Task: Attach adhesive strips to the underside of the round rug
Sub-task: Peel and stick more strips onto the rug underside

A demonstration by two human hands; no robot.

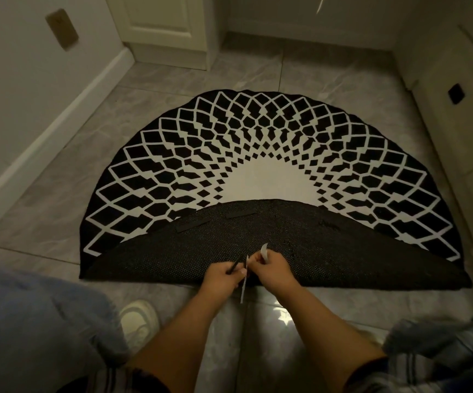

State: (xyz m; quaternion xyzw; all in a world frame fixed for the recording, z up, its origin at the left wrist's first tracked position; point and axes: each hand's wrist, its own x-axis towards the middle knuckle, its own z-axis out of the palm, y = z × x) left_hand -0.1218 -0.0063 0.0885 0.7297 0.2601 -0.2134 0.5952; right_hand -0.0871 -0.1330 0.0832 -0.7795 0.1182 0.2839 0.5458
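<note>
While the round rug (269, 165) lies on the tiled floor (59, 180) with its near half folded over, its dark underside (329, 251) faces up and already carries two adhesive strips (192, 224) near the fold's far edge. Both hands work above the near edge: the left hand (224, 276) pinches a fresh strip (236, 265), and the right hand (272, 272) pinches its white backing (263, 252), peeling it away. Judged good practice: strip the liner fully, keep fingers off the adhesive, then press the strip flat, well apart from those in place. Fingertips are hidden behind the knuckles; the strip's adhesive face cannot be made out in the dim light.
</note>
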